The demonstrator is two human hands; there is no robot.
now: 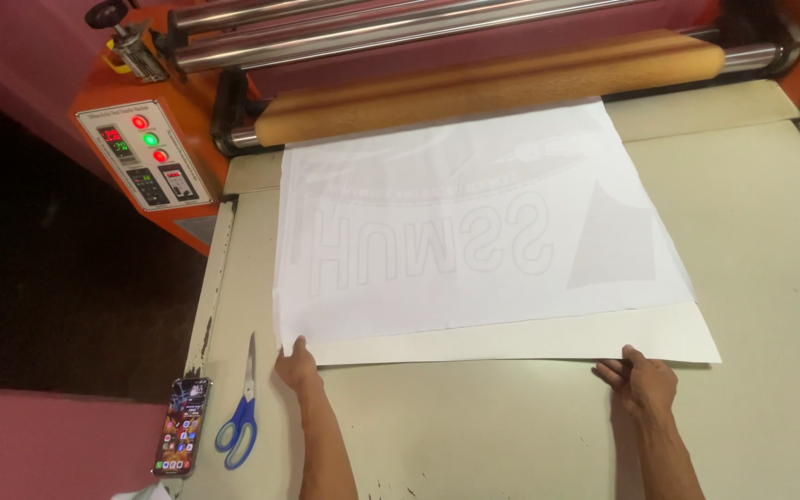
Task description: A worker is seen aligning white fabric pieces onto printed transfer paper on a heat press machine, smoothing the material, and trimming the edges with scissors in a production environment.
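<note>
Head view, steeply down, close.

Warm, even light from above — sharp focus, left side falls black.

Roller machine [474,56] cut by top edge; control panel [145,153] readouts too small; forearms leave bottom edge.

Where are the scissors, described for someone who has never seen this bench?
Start at the orange control panel on the roller press's left end, then drop down the table's left edge. The scissors lie there, blades pointing away, between the smartphone and the left hand. Their blue handles set them apart.
</note>
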